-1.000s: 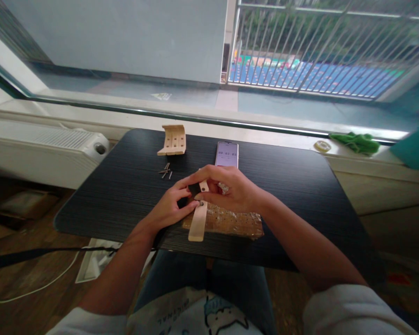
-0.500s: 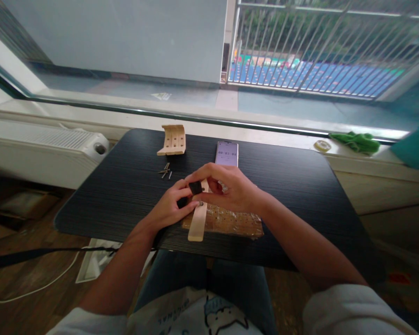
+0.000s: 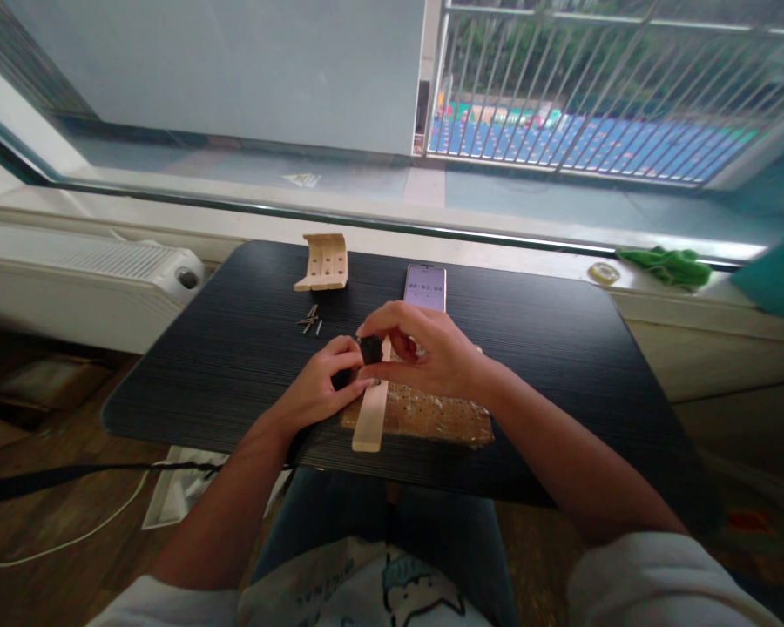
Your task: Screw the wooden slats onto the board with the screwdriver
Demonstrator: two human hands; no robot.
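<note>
A pale wooden strip [image 3: 370, 422] lies across a plastic-wrapped perforated wooden board [image 3: 431, 415] near the front edge of the black table [image 3: 549, 348]. My left hand [image 3: 317, 387] rests on the strip's left side, fingers pinched on a small dark piece at a hole in the strip. My right hand [image 3: 424, 353] is curled above the strip's far end, its fingertips pinching a small black tool handle [image 3: 369, 349] that stands over the hole.
A curved wooden part with holes [image 3: 323, 262] sits at the table's back, with several small screws [image 3: 309, 321] in front of it. A phone [image 3: 425, 287] lies lit behind my hands. A radiator [image 3: 84, 270] stands left; green cloth [image 3: 670, 265] lies on the sill.
My right fingers have curled in and turned the black handle slightly over the hole. The strip, the board and my left hand have stayed put.
</note>
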